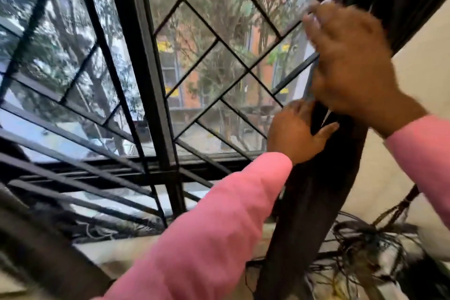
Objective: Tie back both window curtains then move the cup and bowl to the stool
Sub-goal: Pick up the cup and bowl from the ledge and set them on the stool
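In the head view, the dark gathered fabric curtain (311, 190) hung bunched into a narrow column at the right edge of the black metal window grille (143, 61), against the pale wall (418, 75). The left hand (294, 134), reaching out of a pink sleeve (219, 226), had its grip clamped on the bunch: fingers went round the window side and the thumb lay across the front folds. The right hand (350, 61) was higher up on the same bunch and badly blurred. Its fingers were curled, and a pale thin strip (309, 85) ran along their window side, but I could not tell whether that grip was closed on the strip, on the curtain, or on nothing. No finished tie showed on this curtain. The cup, bowl and stool were out of sight.

The main risk looked to be the bunch loosening. If the left grip eased before a tie was secured, the folds would likely fan back across the glass. A strip pulled round by a fast-moving hand could slip free, or catch only part of the fabric, leaving a slack tie. Fingers working so close to the grille bars might snag or knock against them. Below, a tangle of dark cables (365, 238) lay beside the curtain's lower end; a tug on the fabric could drag into it.
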